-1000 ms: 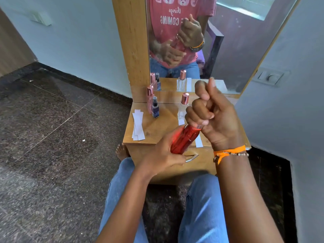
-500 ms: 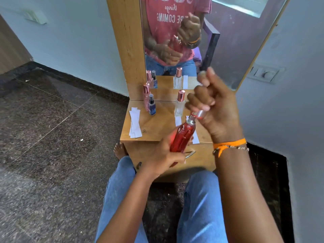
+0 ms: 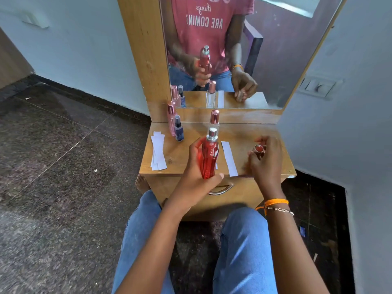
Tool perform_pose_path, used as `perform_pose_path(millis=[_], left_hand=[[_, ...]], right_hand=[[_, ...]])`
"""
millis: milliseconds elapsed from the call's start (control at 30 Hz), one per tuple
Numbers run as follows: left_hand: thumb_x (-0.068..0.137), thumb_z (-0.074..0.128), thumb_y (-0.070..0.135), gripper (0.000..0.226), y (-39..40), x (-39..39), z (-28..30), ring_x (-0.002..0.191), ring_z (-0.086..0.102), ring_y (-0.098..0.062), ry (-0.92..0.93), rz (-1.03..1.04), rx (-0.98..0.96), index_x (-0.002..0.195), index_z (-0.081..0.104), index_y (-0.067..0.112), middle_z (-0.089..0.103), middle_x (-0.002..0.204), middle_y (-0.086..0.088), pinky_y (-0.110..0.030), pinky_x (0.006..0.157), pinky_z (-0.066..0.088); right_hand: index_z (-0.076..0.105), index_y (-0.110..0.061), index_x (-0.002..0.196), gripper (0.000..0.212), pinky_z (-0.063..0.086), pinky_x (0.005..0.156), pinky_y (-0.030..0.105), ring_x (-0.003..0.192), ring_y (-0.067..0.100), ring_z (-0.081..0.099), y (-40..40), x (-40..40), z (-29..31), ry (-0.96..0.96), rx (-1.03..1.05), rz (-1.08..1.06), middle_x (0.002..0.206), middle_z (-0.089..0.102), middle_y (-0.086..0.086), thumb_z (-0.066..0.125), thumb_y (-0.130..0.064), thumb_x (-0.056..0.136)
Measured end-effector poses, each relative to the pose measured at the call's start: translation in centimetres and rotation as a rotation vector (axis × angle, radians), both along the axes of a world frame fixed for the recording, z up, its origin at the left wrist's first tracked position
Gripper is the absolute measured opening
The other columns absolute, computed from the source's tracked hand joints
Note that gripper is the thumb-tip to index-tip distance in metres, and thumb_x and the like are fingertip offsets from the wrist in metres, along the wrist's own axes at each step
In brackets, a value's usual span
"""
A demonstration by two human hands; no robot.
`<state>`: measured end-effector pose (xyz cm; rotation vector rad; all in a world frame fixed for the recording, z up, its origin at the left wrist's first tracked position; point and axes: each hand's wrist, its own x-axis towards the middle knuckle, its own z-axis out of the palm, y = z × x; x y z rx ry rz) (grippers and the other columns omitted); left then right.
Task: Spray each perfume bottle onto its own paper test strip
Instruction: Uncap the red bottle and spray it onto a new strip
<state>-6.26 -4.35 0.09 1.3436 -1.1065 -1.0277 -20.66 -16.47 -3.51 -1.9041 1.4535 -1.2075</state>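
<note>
Mirror text reads "ARE COMING"; left grip grasps unlabelled red bottle, right grip pinches its cap.

Red translucent bottle with silver spray head; red cap; white paper strips, one single and one stack. Clear bottle and pink bottle, both with rose-metallic caps; dark blue bottle with black top. Tan wood-grain table, blue jeans, orange wrist thread, speckled dark grey floor.
</note>
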Motion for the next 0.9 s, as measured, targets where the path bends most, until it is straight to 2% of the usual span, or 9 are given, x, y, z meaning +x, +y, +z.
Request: perform_pose_path(millis=[67, 133, 267, 333, 433, 600, 733, 833, 900], left_hand=[[0.073, 0.064, 0.007, 0.077, -0.4, -0.2, 0.0, 0.088, 0.052, 0.004, -0.005, -0.019, -0.001, 0.133, 0.025, 0.036, 0.052, 0.11, 0.002, -0.018, 0.083, 0.047], [0.075, 0.063, 0.002, 0.077, -0.6, -0.4, -0.2, 0.086, 0.052, 0.003, -0.007, -0.028, 0.005, 0.134, 0.024, 0.033, 0.051, 0.108, 0.007, -0.017, 0.082, 0.046], [0.079, 0.057, -0.009, 0.077, -0.9, -0.9, 0.1, 0.072, 0.049, 0.01, -0.02, -0.034, 0.015, 0.133, 0.02, 0.031, 0.047, 0.097, 0.011, -0.007, 0.07, 0.043], [0.077, 0.063, -0.006, 0.082, -1.2, -0.9, 0.0, 0.09, 0.053, 0.012, -0.012, -0.041, 0.011, 0.133, 0.018, 0.034, 0.048, 0.113, 0.01, -0.01, 0.077, 0.046], [0.067, 0.074, 0.013, 0.093, -1.5, -1.1, 0.1, 0.123, 0.048, -0.012, -0.077, -0.038, 0.043, 0.134, 0.016, 0.041, 0.036, 0.136, -0.002, -0.029, 0.094, 0.05], [0.06, 0.084, 0.034, 0.115, -1.2, -0.2, 1.3, 0.136, 0.024, -0.014, -0.301, -0.221, 0.153, 0.146, 0.007, 0.031, 0.014, 0.137, 0.013, -0.035, 0.112, 0.031], [0.091, 0.053, 0.037, 0.049, -1.6, 0.4, 1.8, 0.119, 0.047, -0.008, -0.154, -0.134, 0.132, 0.137, 0.041, 0.027, 0.037, 0.129, 0.007, -0.01, 0.095, 0.039], [0.097, 0.043, 0.022, 0.029, -3.2, -0.4, 0.7, 0.106, 0.053, -0.012, -0.439, 0.158, 0.079, 0.121, 0.058, 0.019, 0.046, 0.106, 0.008, -0.019, 0.091, 0.041], [0.096, 0.045, 0.014, 0.032, -4.4, -1.2, 0.0, 0.109, 0.049, -0.016, -0.645, 0.18, 0.062, 0.126, 0.055, 0.015, 0.047, 0.106, 0.004, -0.024, 0.092, 0.038]], right_hand=[[0.053, -0.003, 0.104, 0.034, 0.043, 0.083, 0.034, 0.097, 0.031, 0.052, 0.2, 0.0, -0.2, 0.017, 0.001, 0.003, 0.106, 0.053, 0.017, 0.066, 0.009, 0.075], [0.049, -0.002, 0.117, 0.044, 0.032, 0.09, 0.015, 0.108, 0.03, 0.048, 1.0, 0.1, 0.4, 0.028, -0.05, -0.002, 0.116, 0.05, 0.017, 0.071, -0.004, 0.079], [0.038, -0.021, 0.133, 0.052, 0.034, 0.099, 0.013, 0.123, 0.013, 0.045, 4.0, 0.4, 3.7, -0.315, 0.024, 0.29, 0.132, 0.046, -0.004, 0.055, -0.037, 0.087], [0.03, -0.034, 0.138, 0.057, 0.037, 0.102, 0.017, 0.128, 0.004, 0.043, 5.4, 0.8, 4.7, -0.335, 0.197, 0.612, 0.138, 0.044, -0.015, 0.055, -0.036, 0.086], [0.028, -0.042, 0.132, 0.058, 0.037, 0.095, 0.008, 0.119, -0.013, 0.046, 6.2, 1.5, 4.7, -0.292, 0.364, 0.798, 0.12, 0.048, -0.043, 0.056, -0.019, 0.087], [0.038, -0.045, 0.133, 0.055, 0.04, 0.108, 0.035, 0.127, 0.006, 0.049, 5.9, 0.9, 3.6, -0.487, 0.468, 0.698, 0.133, 0.054, -0.019, 0.062, -0.041, 0.085], [0.029, -0.045, 0.143, 0.069, 0.042, 0.101, 0.057, 0.122, 0.032, 0.055, 5.7, -0.1, 3.4, -0.541, 0.455, 0.641, 0.141, 0.05, 0.006, 0.058, -0.055, 0.082], [0.027, -0.052, 0.14, 0.062, 0.055, 0.082, 0.045, 0.102, 0.032, 0.064, 5.3, -0.6, 3.7, -0.569, 0.444, 0.618, 0.132, 0.058, 0.004, 0.048, -0.047, 0.083], [0.026, -0.054, 0.14, 0.061, 0.054, 0.086, 0.048, 0.102, 0.03, 0.064, 4.9, -1.0, 3.7, -0.542, 0.427, 0.609, 0.132, 0.057, 0.004, 0.047, -0.046, 0.083]])
